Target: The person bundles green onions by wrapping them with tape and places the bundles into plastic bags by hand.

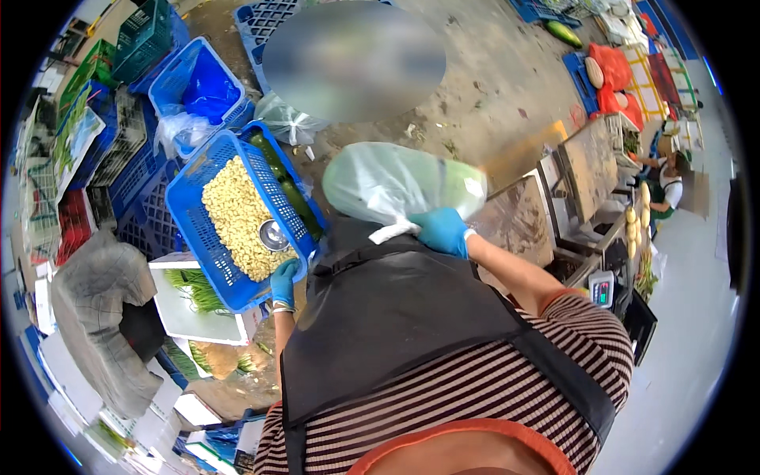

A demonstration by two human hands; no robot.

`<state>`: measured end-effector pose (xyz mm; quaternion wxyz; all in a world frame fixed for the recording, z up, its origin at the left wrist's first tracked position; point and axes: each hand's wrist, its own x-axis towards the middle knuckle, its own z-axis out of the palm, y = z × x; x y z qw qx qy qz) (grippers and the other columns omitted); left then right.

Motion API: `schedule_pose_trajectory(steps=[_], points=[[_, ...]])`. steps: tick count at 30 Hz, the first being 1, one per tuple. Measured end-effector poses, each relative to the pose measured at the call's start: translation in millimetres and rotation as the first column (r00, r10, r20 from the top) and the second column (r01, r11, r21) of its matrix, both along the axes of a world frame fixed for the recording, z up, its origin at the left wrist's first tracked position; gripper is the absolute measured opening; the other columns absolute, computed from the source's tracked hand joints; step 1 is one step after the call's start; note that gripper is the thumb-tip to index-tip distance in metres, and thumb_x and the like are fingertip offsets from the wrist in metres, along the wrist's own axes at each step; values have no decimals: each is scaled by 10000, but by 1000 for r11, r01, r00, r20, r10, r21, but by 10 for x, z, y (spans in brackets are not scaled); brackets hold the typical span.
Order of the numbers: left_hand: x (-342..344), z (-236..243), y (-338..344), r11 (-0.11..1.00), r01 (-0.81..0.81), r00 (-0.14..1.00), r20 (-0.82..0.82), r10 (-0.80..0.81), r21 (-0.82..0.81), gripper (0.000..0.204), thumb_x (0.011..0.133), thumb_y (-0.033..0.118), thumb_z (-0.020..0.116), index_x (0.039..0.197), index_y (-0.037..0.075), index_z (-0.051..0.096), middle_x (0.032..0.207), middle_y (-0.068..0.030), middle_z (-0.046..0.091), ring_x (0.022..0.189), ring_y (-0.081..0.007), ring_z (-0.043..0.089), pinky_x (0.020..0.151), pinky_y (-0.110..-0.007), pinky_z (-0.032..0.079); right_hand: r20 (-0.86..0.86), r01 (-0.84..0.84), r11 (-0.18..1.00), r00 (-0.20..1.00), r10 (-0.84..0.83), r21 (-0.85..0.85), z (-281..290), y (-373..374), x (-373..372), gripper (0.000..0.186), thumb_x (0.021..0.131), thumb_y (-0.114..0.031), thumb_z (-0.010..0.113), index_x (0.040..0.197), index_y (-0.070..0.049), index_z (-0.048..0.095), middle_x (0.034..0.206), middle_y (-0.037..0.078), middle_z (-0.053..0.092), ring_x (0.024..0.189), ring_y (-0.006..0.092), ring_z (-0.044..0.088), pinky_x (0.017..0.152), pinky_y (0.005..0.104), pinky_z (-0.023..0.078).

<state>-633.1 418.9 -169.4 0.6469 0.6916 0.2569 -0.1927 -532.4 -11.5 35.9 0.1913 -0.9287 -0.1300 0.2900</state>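
My right hand [443,232], in a blue glove, is closed on the bunched white neck of a clear plastic bag [380,178]. The bag is bulky and full of something pale green, and it hangs in front of my black apron [372,317]. My left hand [284,283], gloved the same way, grips the near corner of a blue plastic basket [190,229]. Small pale-yellow pieces [237,210], which look like peeled garlic cloves, fill much of that basket. On them lies a round metal bowl [274,236].
Long dark green vegetables [289,186] lie in a crate beside the basket. A white foam box [182,317] holds green stalks. Stacked crates [142,39] line the left. A scale [602,290] stands on the right, and another person [670,186] is farther off.
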Motion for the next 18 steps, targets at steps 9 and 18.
schedule_pose_trajectory(steps=[9, 18], points=[[-435, -353, 299, 997, -67, 995, -66, 69, 32, 208, 866, 86, 613, 1031, -29, 668, 973, -105, 672, 864, -196, 634, 777, -295, 502, 74, -292, 956, 953, 294, -41, 101, 286, 598, 172, 840, -196, 528, 956, -172, 653, 799, 160, 658, 744, 368, 644, 648, 465, 490], [708, -289, 24, 973, -198, 966, -146, 214, 116, 254, 870, 68, 578, 1083, -45, 659, 1007, -96, 675, 866, -150, 615, 781, -267, 500, -25, -476, 879, 879, 476, 27, -245, 271, 2143, 157, 796, -177, 567, 914, -130, 658, 813, 170, 663, 750, 364, 652, 656, 460, 503]])
